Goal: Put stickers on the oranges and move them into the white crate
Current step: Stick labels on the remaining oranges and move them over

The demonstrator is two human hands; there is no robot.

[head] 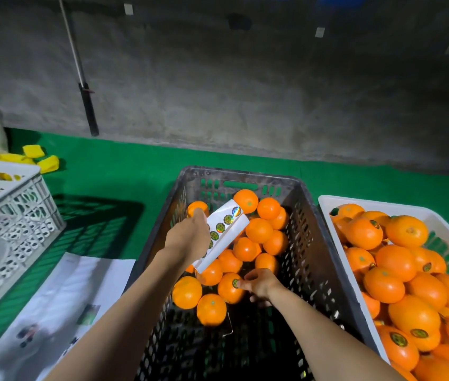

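From the head camera, a black crate (300,215) stands on green floor matting (124,171), its far half holding loose oranges (259,229). The left hand (187,237) reaches over the crate and grips a white sticker strip (222,235), fingers curled round its near edge; a row of round shiny stickers runs along the strip, which hangs just above the fruit. Lower down, the right hand (260,281) is inside the crate with its thumb pressing a round sticker (235,283) onto one orange (228,288), the other fingers curled behind that fruit, so the hand holds it. This orange lies among others near the crate's middle, touching its neighbours.

Just beside the black crate on the right stands the white crate (325,204), piled with oranges, several showing dark round stickers on top. At the left edge is a white lattice crate (25,210), with yellow pieces (48,163) on the floor behind it. A printed paper sheet (61,312) lies on the matting near the left forearm. A grey concrete wall (217,78) rises behind
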